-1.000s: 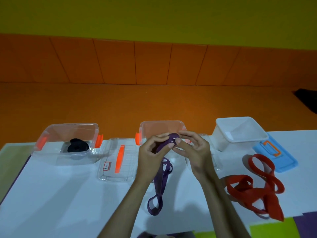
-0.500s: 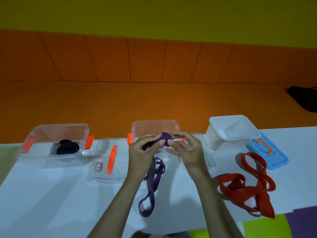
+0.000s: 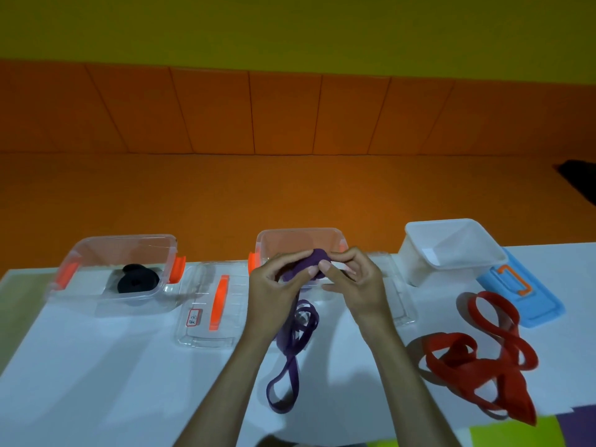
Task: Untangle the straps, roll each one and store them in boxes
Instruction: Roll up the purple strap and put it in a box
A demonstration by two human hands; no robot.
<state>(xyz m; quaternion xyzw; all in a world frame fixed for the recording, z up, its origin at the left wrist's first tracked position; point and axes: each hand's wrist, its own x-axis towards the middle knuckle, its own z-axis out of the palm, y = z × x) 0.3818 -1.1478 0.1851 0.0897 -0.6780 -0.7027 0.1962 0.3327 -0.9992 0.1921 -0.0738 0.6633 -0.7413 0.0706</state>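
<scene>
Both hands, left (image 3: 274,291) and right (image 3: 356,285), raised, fingers curled pinching the purple strap (image 3: 292,337) roll.

purple strap (image 3: 290,343) roll: mostly covered by fingers (image 3: 346,262) | middle box (image 3: 300,240) front: behind fingers too | lid label (image 3: 192,317): text unreadable | dark thing (image 3: 579,179): cut by right edge

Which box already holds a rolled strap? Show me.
The left clear box, with the black roll inside; the middle box and white box look empty.
</scene>
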